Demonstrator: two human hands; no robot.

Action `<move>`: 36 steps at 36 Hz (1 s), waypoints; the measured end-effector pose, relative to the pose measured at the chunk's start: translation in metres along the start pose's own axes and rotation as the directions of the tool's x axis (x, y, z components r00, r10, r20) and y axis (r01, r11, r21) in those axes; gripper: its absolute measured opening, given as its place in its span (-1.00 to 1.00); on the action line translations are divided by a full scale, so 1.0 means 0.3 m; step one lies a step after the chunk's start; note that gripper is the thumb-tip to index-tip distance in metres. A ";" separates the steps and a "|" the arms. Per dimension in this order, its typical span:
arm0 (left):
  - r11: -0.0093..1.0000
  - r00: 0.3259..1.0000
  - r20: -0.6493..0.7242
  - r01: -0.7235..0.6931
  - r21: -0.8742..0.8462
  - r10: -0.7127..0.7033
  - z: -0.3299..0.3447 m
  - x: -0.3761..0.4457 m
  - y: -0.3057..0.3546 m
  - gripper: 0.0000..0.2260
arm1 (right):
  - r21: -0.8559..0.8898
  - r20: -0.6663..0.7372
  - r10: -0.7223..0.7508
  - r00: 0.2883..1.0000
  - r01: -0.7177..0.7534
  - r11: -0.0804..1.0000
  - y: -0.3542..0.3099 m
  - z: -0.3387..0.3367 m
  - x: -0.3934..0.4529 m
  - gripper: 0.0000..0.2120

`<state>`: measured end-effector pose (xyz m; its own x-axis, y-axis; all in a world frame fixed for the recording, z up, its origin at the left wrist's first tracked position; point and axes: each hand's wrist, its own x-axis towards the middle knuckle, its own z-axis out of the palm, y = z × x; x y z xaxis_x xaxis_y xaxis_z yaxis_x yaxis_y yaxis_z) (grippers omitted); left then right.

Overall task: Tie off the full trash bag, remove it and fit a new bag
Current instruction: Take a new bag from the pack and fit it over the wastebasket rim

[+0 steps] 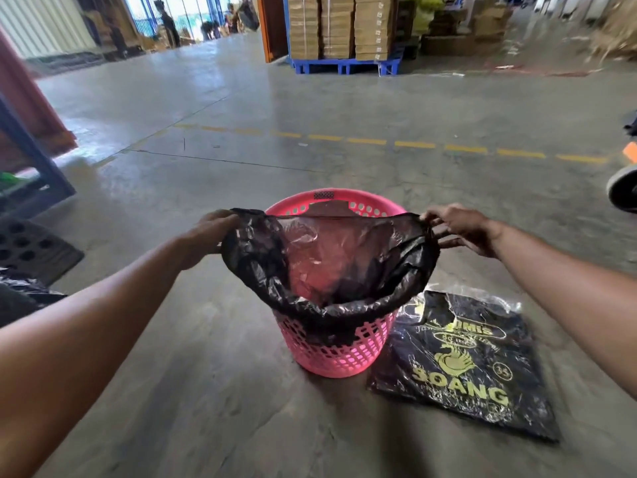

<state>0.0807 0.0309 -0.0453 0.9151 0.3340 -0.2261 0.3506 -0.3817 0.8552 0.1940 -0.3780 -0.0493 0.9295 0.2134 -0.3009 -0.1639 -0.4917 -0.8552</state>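
A pink perforated plastic bin (pixel 339 353) stands on the concrete floor in front of me. A thin black trash bag (pixel 272 270) hangs inside it, its mouth stretched wide above the rim. The near edge of the bag is folded over the bin's front rim; the far edge is held up in the air. My left hand (pixel 206 232) grips the bag's left edge. My right hand (pixel 462 229) grips the right edge. The bag's inside looks empty and half see-through.
A flat pack of black bags with yellow print (pixel 468 367) lies on the floor right of the bin. A dark crumpled bag (pixel 20 298) sits at the left edge, by a blue rack (pixel 38 160). A wheel (pixel 624 191) is at far right. Boxes on a blue pallet (pixel 344 65) stand far back.
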 end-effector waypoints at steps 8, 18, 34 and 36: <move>0.980 0.907 -0.388 -0.112 0.162 0.167 0.056 0.075 0.037 -0.72 | -0.175 -0.399 -0.194 0.896 0.134 0.975 -0.009 0.070 0.049 -0.64; 0.691 0.905 0.236 -0.423 0.586 0.354 0.106 0.094 0.067 -0.76 | -0.560 0.071 -0.299 0.952 0.286 0.777 -0.024 0.166 0.050 -0.62; 0.894 0.878 -0.169 -0.437 0.101 0.448 0.097 0.062 0.064 -0.77 | -0.086 -0.338 -0.427 0.839 0.424 0.902 -0.016 0.132 0.036 -0.86; 0.906 0.893 -0.160 -0.422 0.030 0.421 0.094 0.052 0.078 -0.77 | -0.017 -0.346 -0.422 0.838 0.444 0.896 -0.029 0.136 0.023 -0.82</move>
<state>0.1087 0.0028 -0.0420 0.9328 0.2752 0.2329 -0.0627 -0.5123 0.8565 0.1884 -0.3377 -0.0611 0.9623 0.0944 0.2550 0.2718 -0.3598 -0.8925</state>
